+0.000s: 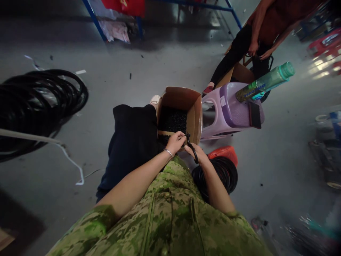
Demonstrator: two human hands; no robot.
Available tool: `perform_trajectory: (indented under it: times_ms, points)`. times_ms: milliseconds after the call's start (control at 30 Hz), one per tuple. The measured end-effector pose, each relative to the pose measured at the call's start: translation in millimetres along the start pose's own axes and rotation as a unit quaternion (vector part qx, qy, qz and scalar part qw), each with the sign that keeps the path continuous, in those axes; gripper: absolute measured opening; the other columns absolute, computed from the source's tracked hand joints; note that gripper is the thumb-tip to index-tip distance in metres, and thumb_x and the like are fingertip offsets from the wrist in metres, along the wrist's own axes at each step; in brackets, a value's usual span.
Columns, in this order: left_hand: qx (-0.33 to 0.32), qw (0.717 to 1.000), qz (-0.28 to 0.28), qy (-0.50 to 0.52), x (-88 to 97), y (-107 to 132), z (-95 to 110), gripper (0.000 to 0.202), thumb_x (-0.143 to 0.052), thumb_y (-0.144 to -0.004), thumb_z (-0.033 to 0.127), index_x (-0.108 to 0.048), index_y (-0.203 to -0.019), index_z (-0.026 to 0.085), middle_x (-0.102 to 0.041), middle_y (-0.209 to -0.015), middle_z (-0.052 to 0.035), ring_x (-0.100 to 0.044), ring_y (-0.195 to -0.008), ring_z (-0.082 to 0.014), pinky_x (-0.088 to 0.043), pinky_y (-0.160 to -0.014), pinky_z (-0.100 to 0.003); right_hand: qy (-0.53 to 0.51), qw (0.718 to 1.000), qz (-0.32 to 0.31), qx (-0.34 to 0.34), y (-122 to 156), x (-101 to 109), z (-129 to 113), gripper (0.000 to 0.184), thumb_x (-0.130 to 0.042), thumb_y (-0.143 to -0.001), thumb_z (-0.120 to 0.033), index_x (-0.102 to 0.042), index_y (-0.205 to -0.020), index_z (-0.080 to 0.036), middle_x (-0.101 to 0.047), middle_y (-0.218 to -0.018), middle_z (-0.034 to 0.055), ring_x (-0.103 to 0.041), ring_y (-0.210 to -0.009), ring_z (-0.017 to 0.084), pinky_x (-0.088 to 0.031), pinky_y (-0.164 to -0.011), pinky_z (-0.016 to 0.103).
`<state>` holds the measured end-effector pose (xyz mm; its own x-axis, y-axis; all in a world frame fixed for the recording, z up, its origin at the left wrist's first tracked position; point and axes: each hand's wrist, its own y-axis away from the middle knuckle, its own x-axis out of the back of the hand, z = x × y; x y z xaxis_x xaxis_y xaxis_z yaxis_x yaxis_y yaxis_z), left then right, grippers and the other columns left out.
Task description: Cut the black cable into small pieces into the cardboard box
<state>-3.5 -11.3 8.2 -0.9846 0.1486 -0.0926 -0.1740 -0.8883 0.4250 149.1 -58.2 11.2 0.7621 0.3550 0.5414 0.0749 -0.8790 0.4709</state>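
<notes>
My left hand (175, 143), with a bracelet on its wrist, is closed in a pinch over the near edge of an open cardboard box (196, 117). At its fingertips is a small dark piece too small to name. My right hand (198, 153) is closed around black-handled scissors (193, 152), one dark loop showing beside the fingers. The scissors' front end is close to my left fingertips; whether the blades touch the piece cannot be made out. Inside the box lies a heap of small black pieces (172, 120).
A purple stool (229, 106) stands to the right, bearing a green bottle (266, 83) and a dark phone (255, 115). Coiled black tubing lies at left (39, 103) and beside my right forearm (226, 174). Another person (274, 32) sits at upper right behind another box.
</notes>
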Motion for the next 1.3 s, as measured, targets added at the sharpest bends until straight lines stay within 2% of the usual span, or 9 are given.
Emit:
perform_trajectory:
  times_ms: [300, 400, 500, 767, 933, 1133, 1300]
  points:
    - [-0.003, 1.0, 0.004, -0.005, -0.5, -0.1, 0.6, 0.007, -0.056, -0.076, 0.023, -0.058, -0.074, 0.017, -0.048, -0.055, 0.006, -0.042, -0.053, -0.0087, -0.033, -0.054, -0.02, -0.025, 0.999, 0.018, 0.02, -1.5, -1.3, 5.2, 0.057, -0.051, -0.08, -0.068, -0.067, -0.094, -0.016, -0.064, -0.083, 0.004, -0.055, -0.077, 0.018, -0.042, -0.069, 0.027]
    - [-0.005, 1.0, -0.006, -0.002, -0.6, 0.0, 1.1, 0.006, -0.057, -0.075, 0.023, -0.056, -0.072, 0.017, -0.048, -0.055, 0.0062, -0.042, -0.052, -0.0084, -0.032, -0.053, -0.02, -0.034, 0.999, 0.015, 0.028, -2.2, -2.7, 5.3, 0.06, -0.048, -0.08, -0.07, -0.067, -0.094, -0.015, -0.063, -0.08, 0.0038, -0.053, -0.074, 0.017, -0.041, -0.066, 0.026]
    - [-0.009, 1.0, -0.018, -0.009, -0.2, 0.3, 1.7, 0.007, -0.058, -0.074, 0.023, -0.056, -0.07, 0.017, -0.047, -0.053, 0.0063, -0.042, -0.052, -0.0084, -0.03, -0.052, -0.02, -0.027, 0.999, 0.027, 0.028, -3.7, -3.6, 8.1, 0.063, -0.046, -0.079, -0.073, -0.067, -0.088, -0.015, -0.061, -0.075, 0.0028, -0.051, -0.069, 0.015, -0.038, -0.061, 0.024]
    - [0.019, 0.999, -0.023, -0.014, 2.2, 0.7, 4.8, 0.009, -0.057, -0.073, 0.025, -0.055, -0.069, 0.017, -0.046, -0.051, 0.0066, -0.039, -0.049, -0.0078, -0.028, -0.05, -0.02, 0.079, 0.994, 0.076, -0.011, 11.4, -2.9, 8.4, 0.061, -0.046, -0.08, -0.073, -0.058, -0.056, -0.018, -0.052, -0.049, 0.0017, -0.048, -0.052, 0.013, -0.033, -0.052, 0.023]
    - [0.049, 0.999, -0.008, 0.013, 1.2, 0.8, 4.4, 0.012, -0.059, -0.073, 0.027, -0.053, -0.068, 0.018, -0.045, -0.049, 0.007, -0.038, -0.045, -0.0071, -0.027, -0.048, -0.02, 0.068, 0.993, 0.092, 0.005, 24.7, -11.9, 8.3, 0.061, -0.045, -0.082, -0.071, -0.051, -0.05, -0.019, -0.049, -0.046, 0.0008, -0.047, -0.05, 0.013, -0.033, -0.051, 0.023]
    - [0.082, 0.996, -0.007, 0.041, -1.6, 2.9, 5.2, 0.014, -0.06, -0.076, 0.026, -0.051, -0.069, 0.018, -0.049, -0.05, 0.0066, -0.038, -0.041, -0.0055, -0.028, -0.044, -0.019, 0.012, 0.99, 0.138, -0.018, 28.5, -31.5, 15.1, 0.061, -0.048, -0.079, -0.071, -0.048, -0.048, -0.019, -0.046, -0.044, -0.0003, -0.045, -0.049, 0.013, -0.032, -0.049, 0.022]
    - [0.103, 0.993, -0.008, 0.057, -3.1, 3.1, 5.8, 0.016, -0.059, -0.08, 0.028, -0.051, -0.071, 0.018, -0.053, -0.051, 0.0058, -0.041, -0.037, -0.0048, -0.028, -0.041, -0.018, 0.025, 0.988, 0.152, -0.026, 28.7, -29.2, 15.4, 0.062, -0.047, -0.078, -0.074, -0.048, -0.049, -0.019, -0.046, -0.045, 0.0, -0.044, -0.049, 0.013, -0.033, -0.05, 0.023]
